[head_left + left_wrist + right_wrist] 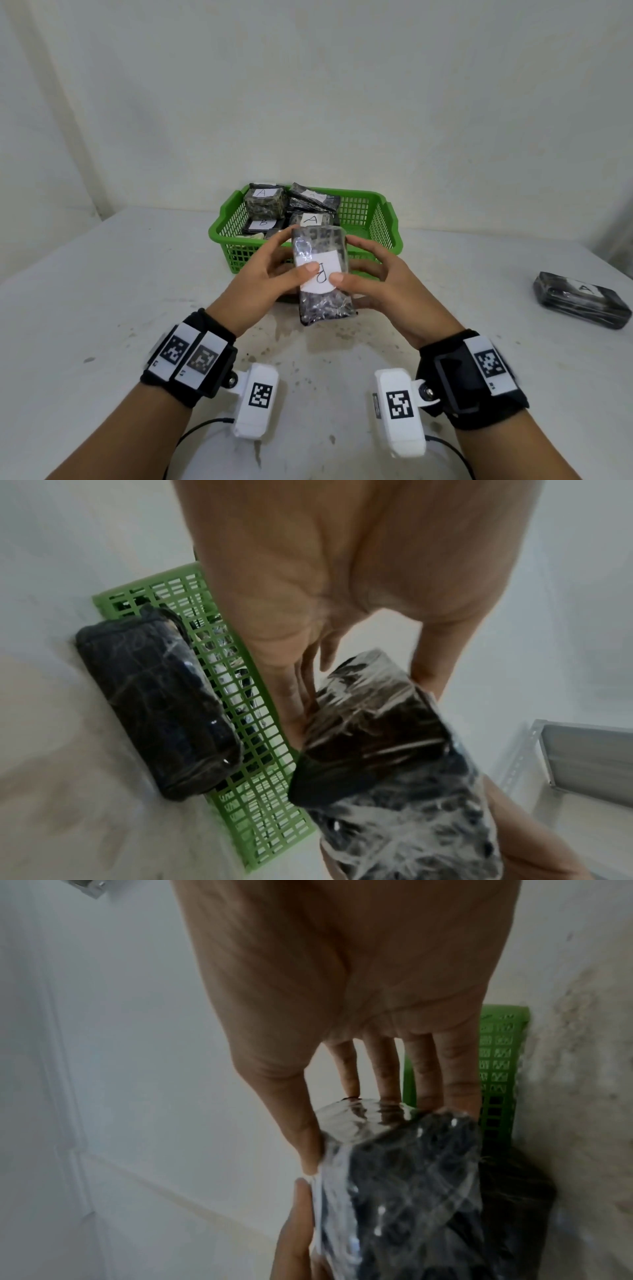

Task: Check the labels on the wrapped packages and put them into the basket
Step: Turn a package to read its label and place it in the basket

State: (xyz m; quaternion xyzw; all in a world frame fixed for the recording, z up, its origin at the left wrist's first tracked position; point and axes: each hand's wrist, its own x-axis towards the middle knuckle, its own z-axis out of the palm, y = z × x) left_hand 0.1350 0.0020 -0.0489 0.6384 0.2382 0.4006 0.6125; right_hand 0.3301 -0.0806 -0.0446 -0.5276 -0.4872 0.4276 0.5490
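Both hands hold one wrapped package (322, 274) upright above the table, just in front of the green basket (387, 219). Its dark contents show through clear film, and its white label (320, 279) faces me with a handwritten mark partly covered by both thumbs. My left hand (291, 263) grips its left side and my right hand (356, 270) its right side, fingers curled behind. The left wrist view shows the package (387, 750) from below, the right wrist view the package (404, 1177) edge-on. Several packages labelled A and B lie in the basket.
Another wrapped package (582, 299) labelled A lies on the white table (102, 308) at the far right. A further dark package (157, 704) lies on the table against the basket's (253, 750) front wall. A metal shelf frame (582, 756) stands off to one side.
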